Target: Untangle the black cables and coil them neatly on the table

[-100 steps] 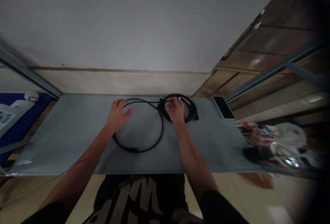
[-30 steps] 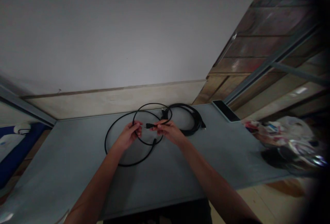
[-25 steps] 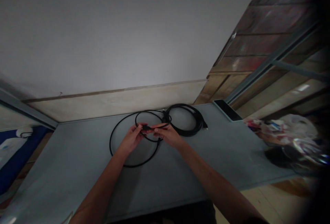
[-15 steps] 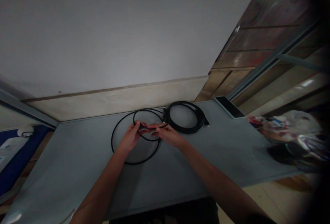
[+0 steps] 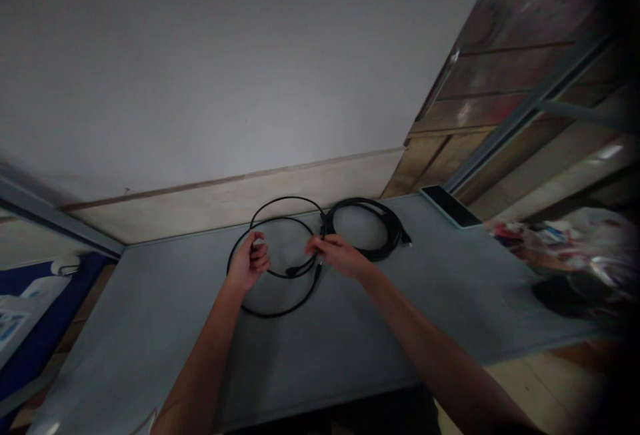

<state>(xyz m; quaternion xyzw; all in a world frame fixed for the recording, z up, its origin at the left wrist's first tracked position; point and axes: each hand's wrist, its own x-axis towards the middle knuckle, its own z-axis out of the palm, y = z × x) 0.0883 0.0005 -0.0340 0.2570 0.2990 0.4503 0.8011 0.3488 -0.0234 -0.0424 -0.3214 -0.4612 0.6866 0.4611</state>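
A thin black cable [image 5: 280, 315] lies in loose loops near the back of the grey table, one loop rising at the far side. My left hand [image 5: 250, 263] is closed round the left side of these loops, its fingers curled. At their right side, my right hand [image 5: 336, 253] pinches the cable between thumb and fingers. A dark plug end [image 5: 292, 271] hangs between the hands, and another connector [image 5: 319, 269] points up just below my right fingertips. Beside my right hand rests a thicker coiled black cable [image 5: 393, 238], its plug end at the right.
The grey table [image 5: 350, 348] stands against a pale wall [image 5: 240, 88]. A phone-like flat slab [image 5: 451, 207] lies at its back right corner. Plastic bags and clutter [image 5: 565, 241] crowd the right edge. A white device [image 5: 30, 298] sits on blue cloth at left.
My hands have moved apart, the right hand to the right. The cable's loops have shifted and one has lifted at the back. The view has turned slightly.
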